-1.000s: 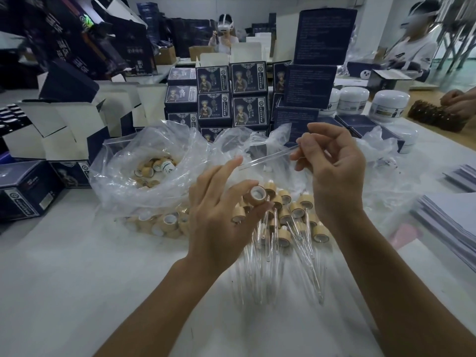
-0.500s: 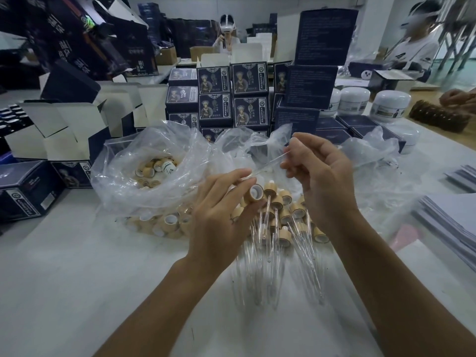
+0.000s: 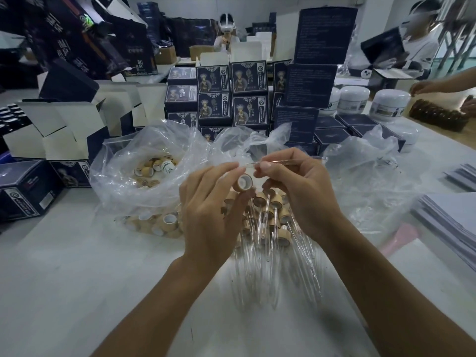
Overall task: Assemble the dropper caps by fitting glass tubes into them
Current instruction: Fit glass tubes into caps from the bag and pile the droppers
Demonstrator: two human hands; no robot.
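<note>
Tan cap (image 3: 244, 182), with a white liner facing the camera, is pinched between the thumb and fingertips of the left hand (image 3: 211, 210), above the white table (image 3: 77, 279). The right hand (image 3: 301, 194) grasps a thin glass tube (image 3: 278, 162) between thumb and forefinger. The tube lies nearly level, and its free end points left, just above the cap and close to the left forefinger. The tube is not yet inside the cap.

Directly below both hands, a pile of finished droppers (image 3: 268, 222) rests on the table, caps toward the far side and glass stems toward the camera. To the left, a clear plastic bag (image 3: 144, 161) holds loose caps, and more caps lie beneath its lower edge. A second, crumpled bag (image 3: 371, 171) lies to the right.

Behind the bags, dark blue printed boxes (image 3: 231, 99) stand in stacks. Open cartons (image 3: 64, 124) sit at far left. White jars (image 3: 386, 101) stand at far right, and a stack of grey sheets (image 3: 453, 212) lies at the right edge.
</note>
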